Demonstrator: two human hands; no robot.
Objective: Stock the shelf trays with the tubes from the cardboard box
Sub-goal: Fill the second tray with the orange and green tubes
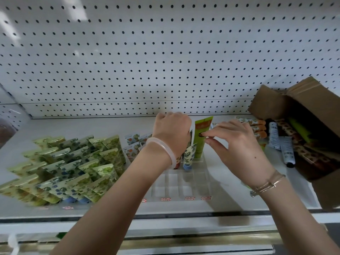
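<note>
Stocking stands roughly half done: the glossy floral-print plastic tubes (73,166) fill the left tray, while the clear rigid acrylic compartment tray (173,181) holds tubes only in its back rows. My right grip (239,146) pinches the upright lime-green flat-crimped tube (199,148) at that tray's back. My left grip (171,129) curls beside it; what it holds, I cannot tell. The brown corrugated cardboard box (266,105), at right, still contains tubes.
</note>
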